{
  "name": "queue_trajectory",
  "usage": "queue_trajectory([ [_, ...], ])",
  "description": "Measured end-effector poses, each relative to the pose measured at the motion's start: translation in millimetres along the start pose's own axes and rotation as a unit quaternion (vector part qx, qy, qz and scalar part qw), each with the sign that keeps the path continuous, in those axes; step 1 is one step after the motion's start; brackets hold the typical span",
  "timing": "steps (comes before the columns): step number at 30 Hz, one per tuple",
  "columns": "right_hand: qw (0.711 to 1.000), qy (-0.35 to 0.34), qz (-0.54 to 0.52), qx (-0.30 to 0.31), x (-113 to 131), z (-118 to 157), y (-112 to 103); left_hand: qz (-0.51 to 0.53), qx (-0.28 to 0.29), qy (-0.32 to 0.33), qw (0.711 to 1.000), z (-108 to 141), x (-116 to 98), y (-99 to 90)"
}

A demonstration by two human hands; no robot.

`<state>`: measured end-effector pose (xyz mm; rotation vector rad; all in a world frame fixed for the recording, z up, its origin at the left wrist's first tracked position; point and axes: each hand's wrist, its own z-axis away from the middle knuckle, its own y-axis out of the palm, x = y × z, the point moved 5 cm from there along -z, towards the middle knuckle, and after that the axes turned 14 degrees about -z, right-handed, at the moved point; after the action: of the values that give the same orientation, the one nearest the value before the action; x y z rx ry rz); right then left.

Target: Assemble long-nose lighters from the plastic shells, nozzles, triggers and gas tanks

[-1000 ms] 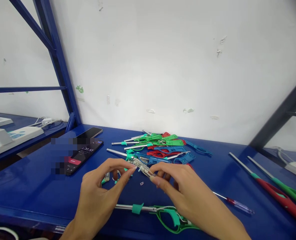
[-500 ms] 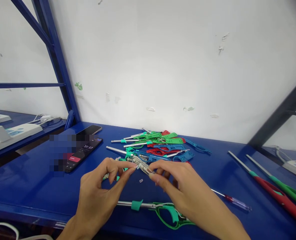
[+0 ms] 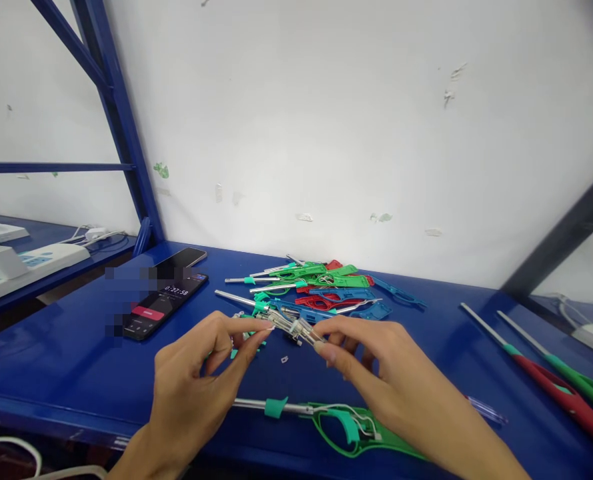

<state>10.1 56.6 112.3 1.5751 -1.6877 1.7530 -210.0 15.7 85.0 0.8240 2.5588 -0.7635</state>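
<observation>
Hands (image 3: 191,390) angled inward, fingers pinched, clear part (image 3: 303,330) between

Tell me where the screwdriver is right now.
In the head view, the screwdriver lies on the blue table at the right, its clear handle showing past the right forearm, just left of the long red lighter.

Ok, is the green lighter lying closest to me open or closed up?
Open: the green lighter has its trigger and white wiring exposed.
</observation>
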Motion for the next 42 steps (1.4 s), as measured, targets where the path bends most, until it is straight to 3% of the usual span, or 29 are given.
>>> queue_trajectory([
  [12,1.000,-0.023,0.010,0.014,4.2,0.5,9.8,-0.015,0.010,0.025,1.000,5.9,-4.8,1.2],
  [19,1.000,-0.006,0.016,-0.015,-1.1,-2.5,2.0,-0.004,0.034,0.000,0.999,0.3,-6.2,-1.3],
  [25,0.996,-0.049,0.055,-0.059,-3.5,-3.9,1.5,0.042,0.072,-0.054,0.995,-4.0,-5.5,-3.4],
  [32,0.991,-0.063,0.094,-0.076,-0.2,-2.9,11.4,0.029,0.033,0.039,0.998,0.3,-15.9,-2.6],
  [42,0.991,-0.092,0.081,-0.055,6.6,0.5,15.8,-0.007,-0.015,0.088,0.996,6.1,-20.4,-2.1],
])
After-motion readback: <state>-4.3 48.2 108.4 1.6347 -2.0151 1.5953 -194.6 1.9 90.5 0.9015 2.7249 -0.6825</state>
